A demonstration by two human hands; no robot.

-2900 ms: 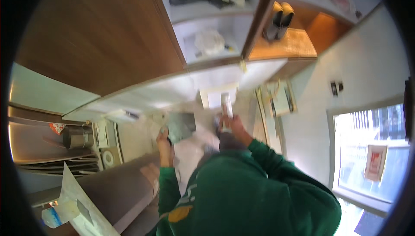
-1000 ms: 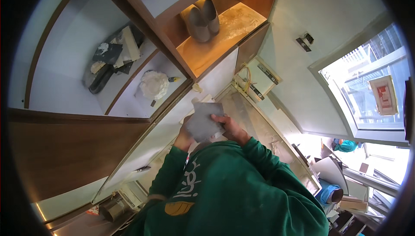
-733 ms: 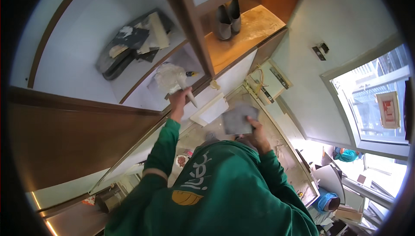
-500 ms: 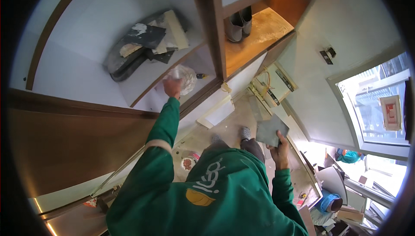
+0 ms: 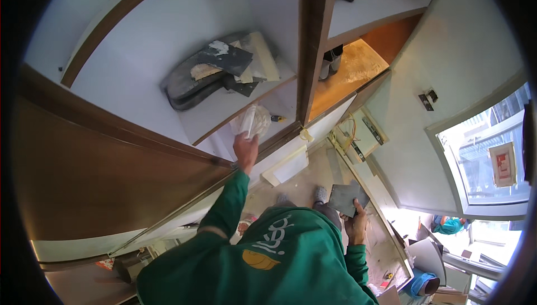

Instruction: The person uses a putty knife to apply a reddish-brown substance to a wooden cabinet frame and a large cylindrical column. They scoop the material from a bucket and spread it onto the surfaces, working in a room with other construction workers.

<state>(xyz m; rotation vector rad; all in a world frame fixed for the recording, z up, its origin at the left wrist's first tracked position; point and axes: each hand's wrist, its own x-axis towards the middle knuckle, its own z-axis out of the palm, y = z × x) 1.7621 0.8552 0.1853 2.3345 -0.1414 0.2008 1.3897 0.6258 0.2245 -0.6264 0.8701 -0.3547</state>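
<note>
My left hand point(image 5: 246, 152) reaches into the low compartment of the cabinet, its fingers closed at the near edge of a crumpled, whitish plastic bag point(image 5: 258, 119). A pale strip stands up from the fingers; I cannot tell whether it belongs to the bag. Beside the bag lies a small yellow and black tool point(image 5: 277, 119). At my right side, a thin grey square sheet point(image 5: 342, 197) is gripped by one edge in my right hand point(image 5: 356, 224), with the thumb on top.
On the shelf above sits a dark, shoe-shaped tray point(image 5: 187, 90) with scraps of sheet on it. Dark shoes point(image 5: 331, 62) stand in the orange-lit compartment. A brown upright panel point(image 5: 313, 42) divides the cabinet. A white panel piece point(image 5: 288, 165) lies below; a window point(image 5: 484, 154) is at right.
My left hand has drawn back toward the compartment's front edge, with a pale piece at its fingers. The grey sheet has tilted and dropped slightly in my right hand. The whole view has shifted.
</note>
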